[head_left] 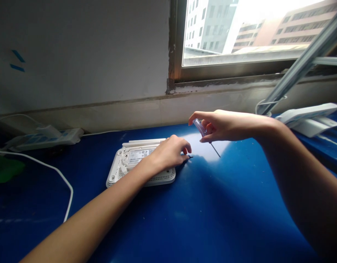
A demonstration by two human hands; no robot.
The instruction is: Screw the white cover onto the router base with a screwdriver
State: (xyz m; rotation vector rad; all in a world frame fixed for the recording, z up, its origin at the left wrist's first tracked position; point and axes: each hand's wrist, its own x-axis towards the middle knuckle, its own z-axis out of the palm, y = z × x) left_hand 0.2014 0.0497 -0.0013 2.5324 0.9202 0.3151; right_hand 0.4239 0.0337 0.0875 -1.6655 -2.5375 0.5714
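gripping a screwdriver (pixel 198 126) by its clear handle, the right hand (pixel 222 126) angles the shaft downward, apparently for control. on the table (pixel 190 223), beneath the left hand (pixel 171 151), a white device (pixel 120 165) lies label-up, presumably exposing its vented underside. cannot tell whether the left fingertips pinch the small dark piece (pixel 190 157).
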